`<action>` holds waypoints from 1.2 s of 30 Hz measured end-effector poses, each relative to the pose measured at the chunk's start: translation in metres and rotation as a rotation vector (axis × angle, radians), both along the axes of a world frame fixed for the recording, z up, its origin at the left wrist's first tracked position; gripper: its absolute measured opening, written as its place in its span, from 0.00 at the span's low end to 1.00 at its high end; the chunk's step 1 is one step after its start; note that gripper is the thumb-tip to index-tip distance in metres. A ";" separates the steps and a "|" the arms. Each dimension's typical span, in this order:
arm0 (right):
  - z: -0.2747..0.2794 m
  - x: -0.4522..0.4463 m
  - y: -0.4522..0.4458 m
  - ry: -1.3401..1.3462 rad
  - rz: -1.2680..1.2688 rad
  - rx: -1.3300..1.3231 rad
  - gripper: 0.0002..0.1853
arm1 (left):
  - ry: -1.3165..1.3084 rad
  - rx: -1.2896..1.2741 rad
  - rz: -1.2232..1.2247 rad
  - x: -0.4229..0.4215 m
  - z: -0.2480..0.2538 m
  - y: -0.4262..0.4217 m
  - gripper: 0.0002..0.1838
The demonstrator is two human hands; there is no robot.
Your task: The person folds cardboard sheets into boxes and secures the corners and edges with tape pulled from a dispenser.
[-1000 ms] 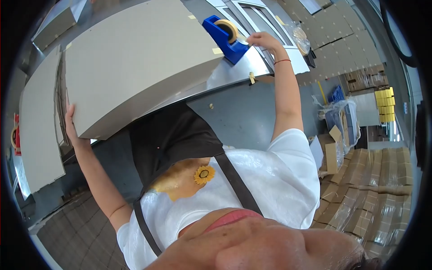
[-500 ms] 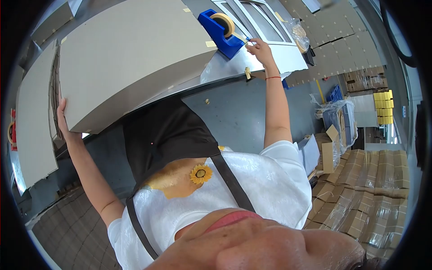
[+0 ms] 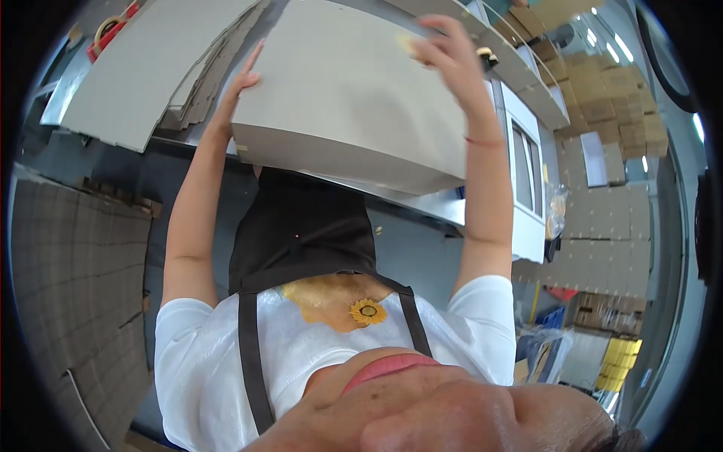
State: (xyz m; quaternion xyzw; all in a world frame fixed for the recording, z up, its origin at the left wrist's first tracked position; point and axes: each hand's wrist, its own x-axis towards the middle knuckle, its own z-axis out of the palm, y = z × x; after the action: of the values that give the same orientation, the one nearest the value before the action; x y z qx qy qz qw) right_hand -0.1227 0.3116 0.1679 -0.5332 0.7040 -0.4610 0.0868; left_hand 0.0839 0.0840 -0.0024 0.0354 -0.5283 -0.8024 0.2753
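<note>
A large grey cardboard box (image 3: 339, 83) lies on the metal table in front of me. My left hand (image 3: 245, 77) rests against its left side with the fingers stretched out. Over the far right part of the box is my right hand (image 3: 446, 51), slightly blurred. Between its thumb and fingers it pinches a small pale yellow piece of tape (image 3: 409, 47). The blue tape dispenser is out of sight.
Flat grey cardboard sheets (image 3: 158, 68) are stacked left of the box, with a red tape dispenser (image 3: 109, 38) beyond them. White framed panels (image 3: 523, 166) lie to the right. Cardboard cartons (image 3: 610, 98) are piled farther off.
The view has turned, and the box now sits more central. My right hand has left the blue dispenser's tape end and come over the box with a tape piece. My left hand remains at the box's left side.
</note>
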 end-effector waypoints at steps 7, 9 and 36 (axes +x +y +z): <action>-0.030 0.039 -0.190 -0.114 0.210 0.408 0.23 | -0.013 -0.117 0.071 -0.001 0.008 0.004 0.50; -0.031 0.049 -0.200 -0.074 0.163 0.375 0.17 | 0.016 -0.072 0.070 -0.003 0.010 0.006 0.56; -0.050 0.067 -0.138 0.983 0.115 0.154 0.14 | 0.027 -0.127 0.046 -0.007 0.002 0.001 0.49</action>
State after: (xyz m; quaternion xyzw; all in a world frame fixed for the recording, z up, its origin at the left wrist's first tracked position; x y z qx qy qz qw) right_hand -0.0556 0.1737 0.1178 -0.7172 0.6633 -0.0964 -0.1906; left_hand 0.0766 0.0847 -0.0006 0.0192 -0.5733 -0.7613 0.3023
